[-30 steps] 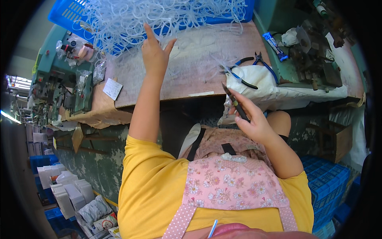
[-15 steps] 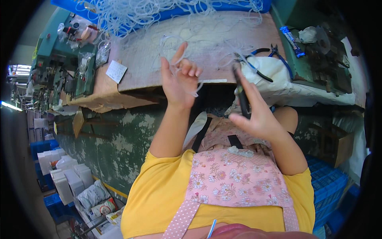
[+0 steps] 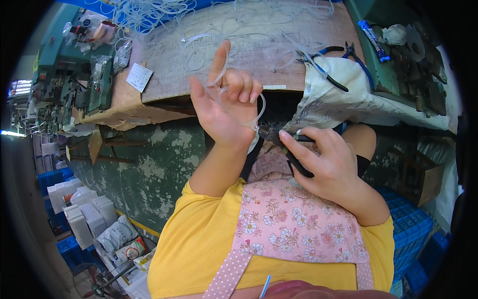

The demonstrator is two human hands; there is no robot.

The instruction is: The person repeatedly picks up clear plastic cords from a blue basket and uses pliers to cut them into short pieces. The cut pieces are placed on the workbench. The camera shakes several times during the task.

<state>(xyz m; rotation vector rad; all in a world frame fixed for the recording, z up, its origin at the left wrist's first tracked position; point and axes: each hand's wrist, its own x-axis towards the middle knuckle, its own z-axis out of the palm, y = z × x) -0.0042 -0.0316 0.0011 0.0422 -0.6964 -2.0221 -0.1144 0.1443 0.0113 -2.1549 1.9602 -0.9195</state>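
Clear tubing (image 3: 264, 103) in the left hand (image 3: 224, 110), black-handled pliers (image 3: 299, 163) in the right hand (image 3: 326, 162)

Far left: white boxes (image 3: 80, 220) are standing low beside the green floor (image 3: 159, 172); above them a green machine (image 3: 103, 92) is flanking the table (image 3: 167, 84).

Left: a white card (image 3: 139, 77) is lying on the table; behind it a heap of tubing (image 3: 149, 17) is spreading over the table's far side.

Centre: the left hand is turning its palm up, forefinger and thumb standing wide apart, the other fingers curling in. It is holding the clear tubing, which is looping across palm and fingers and bowing out past the wrist. The right hand is closing round the handles of the pliers, whose tips are pointing at the tubing's lower end near the left wrist; whether they are touching it is hard to tell.

Right: two pairs of blue-handled pliers (image 3: 359, 65) are lying by a white cloth (image 3: 343, 84); a blue packet (image 3: 373, 41) is resting beyond.
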